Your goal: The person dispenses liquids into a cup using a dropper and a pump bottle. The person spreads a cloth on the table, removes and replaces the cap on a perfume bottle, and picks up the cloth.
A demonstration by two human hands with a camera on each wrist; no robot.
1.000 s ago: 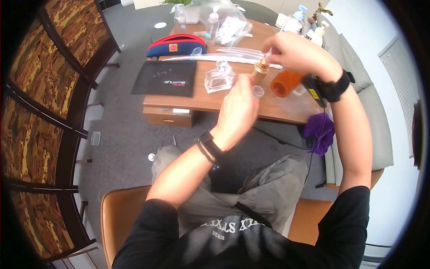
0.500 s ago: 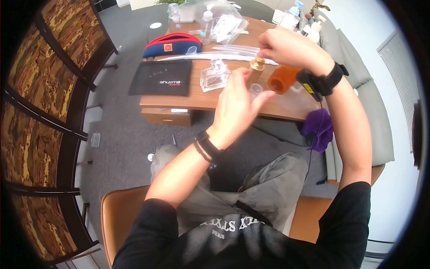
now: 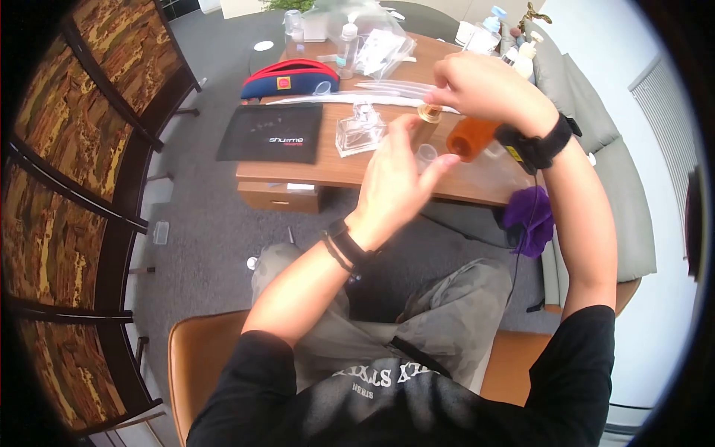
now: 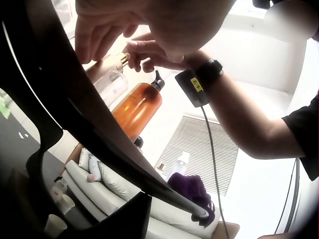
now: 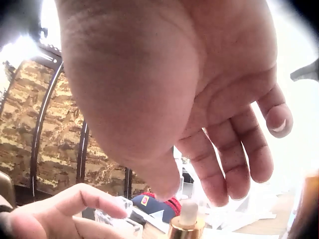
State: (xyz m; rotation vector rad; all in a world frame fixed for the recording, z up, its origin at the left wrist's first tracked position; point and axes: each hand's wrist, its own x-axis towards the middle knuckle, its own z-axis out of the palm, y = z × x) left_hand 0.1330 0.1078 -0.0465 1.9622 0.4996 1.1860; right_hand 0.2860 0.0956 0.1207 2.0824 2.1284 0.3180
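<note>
A dropper bottle with a gold collar (image 3: 429,113) stands near the table's front, its pale bulb (image 5: 189,213) showing on top. My left hand (image 3: 392,177) is beside it on the left, thumb spread out to the right and fingers alongside the bottle body. Just above the gold collar hovers my right hand (image 3: 484,88); from its wrist, thumb and fingers show apart over the bulb. A small clear cup (image 3: 427,153) is in front of the bottle, by the left thumb. On the right is an amber bottle (image 4: 138,110) with a black pump.
A square glass bottle (image 3: 359,135) and a black pouch (image 3: 272,134) lie to the left. Behind are white and clear strips (image 3: 350,97), a blue-red pencil case (image 3: 290,80) and a plastic bag (image 3: 383,45). Several pump bottles (image 3: 525,56) stand back right; a purple cloth (image 3: 529,220) hangs from the corner.
My left thumb has swung away from the bottle and spread to the right. My right hand has shifted slightly left, staying over the gold collar.
</note>
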